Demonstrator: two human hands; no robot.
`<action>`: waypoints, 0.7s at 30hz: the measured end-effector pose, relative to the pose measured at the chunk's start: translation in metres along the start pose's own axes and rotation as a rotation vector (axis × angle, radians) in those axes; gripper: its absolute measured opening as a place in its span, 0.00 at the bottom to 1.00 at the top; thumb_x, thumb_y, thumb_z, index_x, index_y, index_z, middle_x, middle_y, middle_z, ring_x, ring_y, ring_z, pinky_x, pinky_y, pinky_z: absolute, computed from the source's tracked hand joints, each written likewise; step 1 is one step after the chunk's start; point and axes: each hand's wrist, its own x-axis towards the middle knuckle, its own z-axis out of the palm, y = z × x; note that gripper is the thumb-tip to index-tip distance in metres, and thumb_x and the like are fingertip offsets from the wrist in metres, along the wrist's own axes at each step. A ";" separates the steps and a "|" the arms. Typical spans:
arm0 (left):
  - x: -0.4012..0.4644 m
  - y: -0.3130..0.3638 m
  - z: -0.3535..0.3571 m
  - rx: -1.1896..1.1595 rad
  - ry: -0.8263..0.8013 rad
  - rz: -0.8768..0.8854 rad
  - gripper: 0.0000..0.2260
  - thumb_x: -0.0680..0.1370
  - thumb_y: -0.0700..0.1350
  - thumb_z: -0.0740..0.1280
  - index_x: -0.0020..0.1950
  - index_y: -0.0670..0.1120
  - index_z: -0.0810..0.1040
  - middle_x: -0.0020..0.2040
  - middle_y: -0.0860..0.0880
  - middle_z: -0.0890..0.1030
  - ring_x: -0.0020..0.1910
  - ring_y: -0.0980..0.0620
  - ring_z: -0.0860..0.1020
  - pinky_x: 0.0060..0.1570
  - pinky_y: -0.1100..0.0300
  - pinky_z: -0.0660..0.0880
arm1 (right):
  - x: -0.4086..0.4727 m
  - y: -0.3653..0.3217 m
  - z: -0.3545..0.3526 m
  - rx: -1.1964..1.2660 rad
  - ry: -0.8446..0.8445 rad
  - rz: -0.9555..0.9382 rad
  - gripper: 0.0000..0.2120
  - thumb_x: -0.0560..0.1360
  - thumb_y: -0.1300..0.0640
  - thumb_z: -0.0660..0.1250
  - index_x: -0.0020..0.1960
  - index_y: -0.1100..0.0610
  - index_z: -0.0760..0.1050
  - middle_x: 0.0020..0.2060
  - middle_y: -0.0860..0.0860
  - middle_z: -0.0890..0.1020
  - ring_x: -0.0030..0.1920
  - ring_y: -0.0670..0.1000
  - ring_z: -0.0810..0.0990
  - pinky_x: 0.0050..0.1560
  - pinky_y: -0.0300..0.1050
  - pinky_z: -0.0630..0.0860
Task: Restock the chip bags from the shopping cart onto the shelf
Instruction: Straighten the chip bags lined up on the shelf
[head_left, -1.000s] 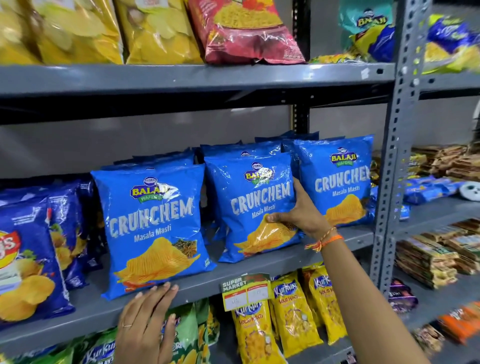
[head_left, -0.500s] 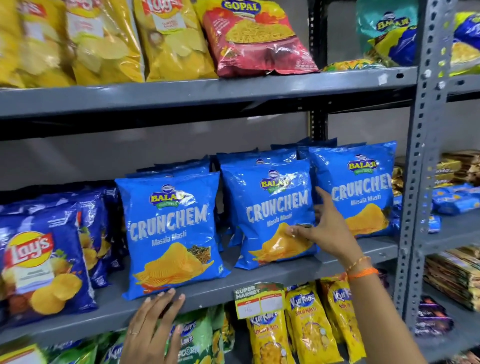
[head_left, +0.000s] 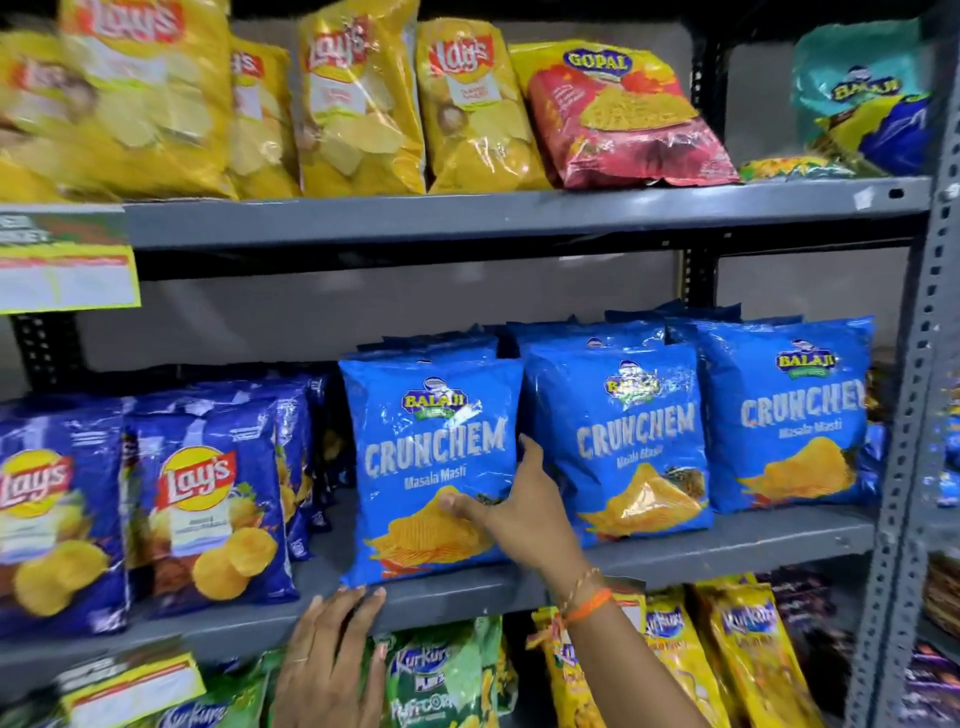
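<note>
Three bright blue Balaji Crunchem chip bags stand upright in a row on the grey middle shelf (head_left: 737, 543), with more bags behind them. My right hand (head_left: 514, 512) grips the right edge of the left Crunchem bag (head_left: 426, 467), thumb on its front and fingers behind it. The middle Crunchem bag (head_left: 628, 441) and the right Crunchem bag (head_left: 784, 415) stand untouched. My left hand (head_left: 332, 660) lies flat and open against the shelf's front edge, fingertips just under the left bag's bottom corner. The shopping cart is out of view.
Dark blue Lay's bags (head_left: 213, 499) fill the shelf to the left. Yellow Lay's bags (head_left: 358, 104) and a red Gopal bag (head_left: 618, 119) sit on the shelf above. Kurkure packs (head_left: 737, 649) hang below. A grey perforated upright (head_left: 909, 441) bounds the right side.
My right hand left the gap between the middle and right bags and moved left onto the left bag's edge. My left hand stayed at the shelf's front edge. The view shifted left and up.
</note>
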 end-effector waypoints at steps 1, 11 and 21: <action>-0.001 0.000 0.001 -0.001 -0.003 0.004 0.24 0.77 0.50 0.62 0.73 0.52 0.70 0.67 0.49 0.75 0.67 0.47 0.71 0.81 0.55 0.55 | 0.004 0.005 0.002 0.040 -0.024 0.014 0.49 0.62 0.47 0.83 0.74 0.50 0.59 0.62 0.43 0.80 0.63 0.48 0.80 0.62 0.44 0.77; 0.000 0.001 0.005 -0.033 0.048 0.003 0.18 0.79 0.50 0.60 0.69 0.51 0.74 0.64 0.48 0.76 0.63 0.43 0.75 0.78 0.52 0.60 | 0.016 0.029 -0.003 0.311 0.011 -0.065 0.46 0.60 0.59 0.85 0.70 0.43 0.66 0.60 0.45 0.84 0.60 0.46 0.84 0.61 0.57 0.82; 0.003 0.003 -0.020 -0.066 -0.052 0.051 0.19 0.83 0.52 0.56 0.69 0.47 0.76 0.66 0.49 0.77 0.66 0.47 0.74 0.80 0.56 0.57 | -0.004 0.008 -0.010 0.026 0.067 -0.016 0.56 0.60 0.47 0.84 0.77 0.47 0.54 0.62 0.45 0.78 0.65 0.49 0.78 0.66 0.51 0.77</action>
